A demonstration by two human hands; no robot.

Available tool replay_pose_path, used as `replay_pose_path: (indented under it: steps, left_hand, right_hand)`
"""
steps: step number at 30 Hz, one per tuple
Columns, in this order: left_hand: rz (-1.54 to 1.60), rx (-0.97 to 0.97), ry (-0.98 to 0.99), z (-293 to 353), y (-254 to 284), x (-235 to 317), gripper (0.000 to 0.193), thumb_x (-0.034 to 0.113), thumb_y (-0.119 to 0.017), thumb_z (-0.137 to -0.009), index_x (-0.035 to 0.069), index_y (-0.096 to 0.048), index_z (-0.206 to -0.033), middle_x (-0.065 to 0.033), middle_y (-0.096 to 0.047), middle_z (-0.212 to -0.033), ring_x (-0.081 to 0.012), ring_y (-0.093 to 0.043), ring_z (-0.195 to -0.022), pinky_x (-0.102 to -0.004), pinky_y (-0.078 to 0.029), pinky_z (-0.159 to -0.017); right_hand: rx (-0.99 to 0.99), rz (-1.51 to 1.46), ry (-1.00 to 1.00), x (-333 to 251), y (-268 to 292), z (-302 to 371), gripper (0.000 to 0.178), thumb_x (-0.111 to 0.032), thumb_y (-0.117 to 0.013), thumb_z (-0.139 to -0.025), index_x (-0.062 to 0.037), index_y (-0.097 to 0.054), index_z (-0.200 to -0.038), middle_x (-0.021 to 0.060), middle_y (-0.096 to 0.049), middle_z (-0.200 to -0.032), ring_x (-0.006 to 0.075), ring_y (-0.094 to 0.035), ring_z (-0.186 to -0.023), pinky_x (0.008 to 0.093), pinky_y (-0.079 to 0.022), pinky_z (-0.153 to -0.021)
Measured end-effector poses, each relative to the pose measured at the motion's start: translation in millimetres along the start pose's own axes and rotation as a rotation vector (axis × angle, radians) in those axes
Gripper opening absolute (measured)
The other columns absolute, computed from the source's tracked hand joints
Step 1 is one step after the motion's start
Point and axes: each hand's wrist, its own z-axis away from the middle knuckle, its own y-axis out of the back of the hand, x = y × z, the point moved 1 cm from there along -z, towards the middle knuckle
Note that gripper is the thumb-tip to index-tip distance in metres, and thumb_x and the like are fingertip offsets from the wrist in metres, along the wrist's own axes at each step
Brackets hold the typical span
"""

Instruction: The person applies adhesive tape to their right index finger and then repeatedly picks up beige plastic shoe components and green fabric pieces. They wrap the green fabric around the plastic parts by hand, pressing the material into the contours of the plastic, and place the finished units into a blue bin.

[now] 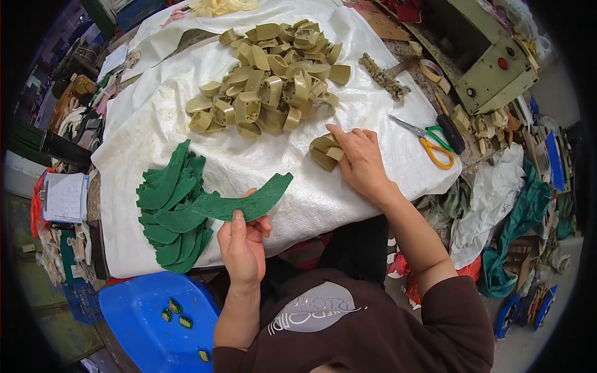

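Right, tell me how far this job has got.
Done: a few green-covered pieces lie on the blue stool. In hand: left hand holds one green strip; right hand grips a tan heel. Left: the heel pile and strip stack.

Matt green felt-like strip (249,202) pinched in left hand (242,245); smooth olive plastic pieces (326,151) under right hand (360,161); coarse woven white sacking (155,124) beneath; glossy blue plastic stool (143,317).

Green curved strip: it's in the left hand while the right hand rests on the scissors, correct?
Not quite. The left hand does hold the green curved strip, but the right hand rests on olive plastic pieces; the scissors lie apart, per the head view.
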Motion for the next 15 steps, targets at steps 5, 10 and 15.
replay_pose_path:
  steps: [5,10,15]
  left_hand:
    - [-0.347,-0.237,-0.185,-7,-25,-6,0.033,0.017,-0.041,-0.096,-0.005,-0.053,-0.118,-0.0116,-0.061,-0.099,-0.0207,-0.057,-0.093,-0.0327,-0.044,-0.08]
    - [-0.938,-0.577,-0.707,-46,-59,-31,0.03,0.001,-0.055,-0.081,0.003,-0.06,-0.111,-0.0146,-0.062,-0.108,-0.033,-0.055,-0.109,-0.0405,-0.042,-0.093]
    - [-1.112,-0.482,-0.723,-55,-57,-45,0.033,-0.001,-0.057,-0.078,0.004,-0.06,-0.11,-0.0155,-0.062,-0.107,-0.0333,-0.056,-0.108,-0.0399,-0.043,-0.092]
  right_hand:
    - [0.071,-0.016,0.014,1,4,-4,0.042,0.006,-0.054,-0.068,-0.0041,-0.055,-0.108,0.0124,-0.056,-0.086,0.0309,-0.054,-0.084,0.0407,-0.042,-0.079]
    - [-0.114,-0.195,-0.074,12,3,-8,0.04,0.004,-0.051,-0.068,-0.0036,-0.056,-0.107,0.0157,-0.056,-0.09,0.0366,-0.054,-0.082,0.038,-0.047,-0.07]
    - [-0.205,-0.747,-0.52,34,4,-14,0.035,0.0,-0.053,-0.08,-0.0045,-0.055,-0.115,0.008,-0.061,-0.09,0.0224,-0.059,-0.082,0.0317,-0.048,-0.072]
